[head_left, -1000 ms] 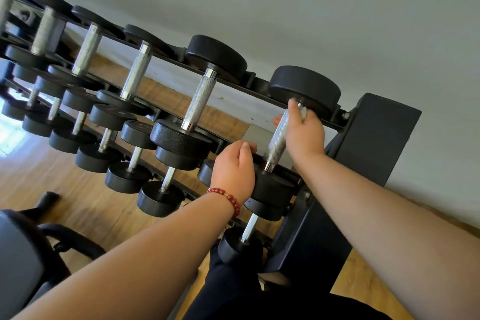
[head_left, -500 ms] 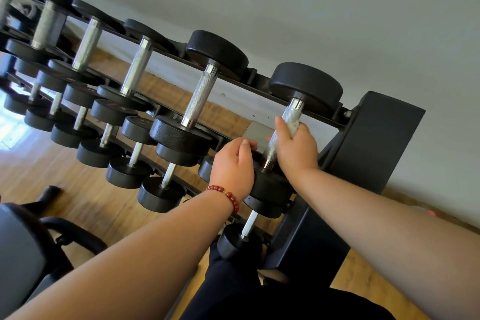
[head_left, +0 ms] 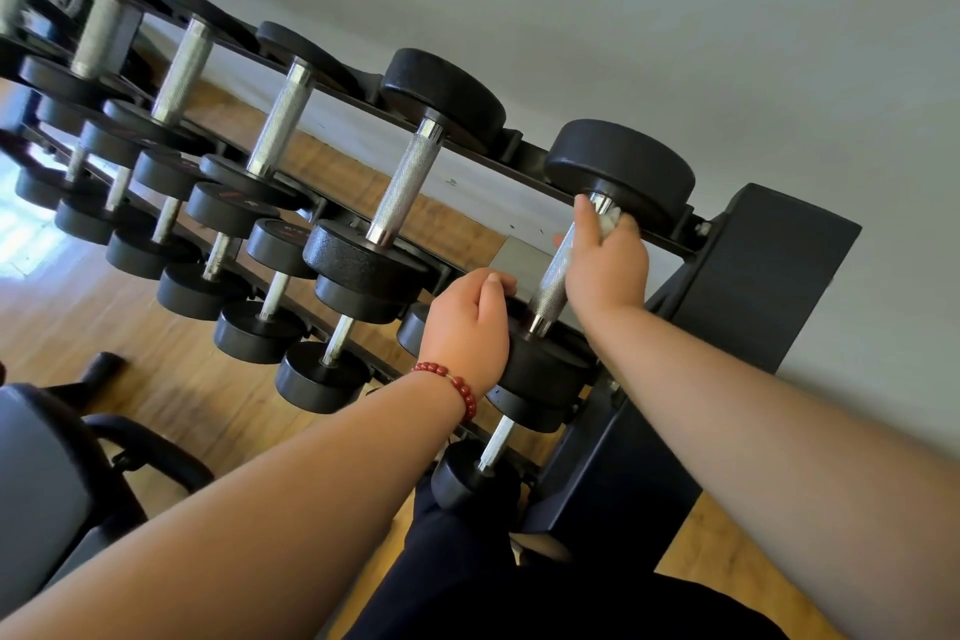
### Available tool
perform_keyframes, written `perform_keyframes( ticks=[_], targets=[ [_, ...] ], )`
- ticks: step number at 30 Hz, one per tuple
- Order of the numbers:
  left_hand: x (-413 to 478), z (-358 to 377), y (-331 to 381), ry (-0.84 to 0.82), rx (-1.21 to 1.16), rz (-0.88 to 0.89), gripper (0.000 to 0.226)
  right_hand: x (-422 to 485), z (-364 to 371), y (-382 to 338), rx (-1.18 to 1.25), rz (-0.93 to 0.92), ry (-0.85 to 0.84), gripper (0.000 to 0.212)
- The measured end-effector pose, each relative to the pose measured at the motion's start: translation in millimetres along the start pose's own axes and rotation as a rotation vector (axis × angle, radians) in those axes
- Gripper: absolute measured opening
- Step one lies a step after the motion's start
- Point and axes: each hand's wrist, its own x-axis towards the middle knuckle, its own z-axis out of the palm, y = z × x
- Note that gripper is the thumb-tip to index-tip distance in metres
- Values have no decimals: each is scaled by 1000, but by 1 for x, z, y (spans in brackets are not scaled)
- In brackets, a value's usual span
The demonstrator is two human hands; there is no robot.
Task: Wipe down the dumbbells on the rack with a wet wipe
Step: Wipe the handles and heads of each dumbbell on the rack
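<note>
Right hand [head_left: 605, 265]: fingers curled round the wet wipe [head_left: 609, 222], clamping it on the far end of the end dumbbell's [head_left: 551, 287] handle, top tier of the rack [head_left: 769, 276]. Left hand [head_left: 467, 322]: fingers curled over its near head. To do well: wrap the wipe fully, twist along the knurling, steady the weight.

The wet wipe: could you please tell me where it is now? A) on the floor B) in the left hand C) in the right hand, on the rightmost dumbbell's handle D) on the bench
C: the right hand grips the wet wipe around the upper end of the handle.
</note>
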Motion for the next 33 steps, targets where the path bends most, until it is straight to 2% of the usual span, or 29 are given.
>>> perform_keyframes(
  ticks=[5, 9, 13, 19, 24, 29, 33],
  targets=[
    [-1, -1, 0, -3, 0, 3, 35, -21, -7, 7, -113, -58, -101, 42],
    [-1, 0, 2, 5, -14, -12, 35, -7, -2, -6, -50, -17, 2, 45],
    [-2, 0, 1, 2, -4, -4, 35, -22, -2, 4, -74, -61, -64, 42],
    [-1, -1, 1, -6, -2, -7, 35, -10, -3, -10, -76, -24, 27, 46],
    [-1, -2, 1, -14, 2, 3, 35, -30, -13, 8, -195, -47, -218, 43],
    [-1, -1, 1, 0, -16, 6, 36, -25, -12, 5, -167, 26, -242, 47],
    [-1, -2, 1, 4, -16, 8, 34, -37, -23, 13, -378, 26, -456, 44]
  ],
)
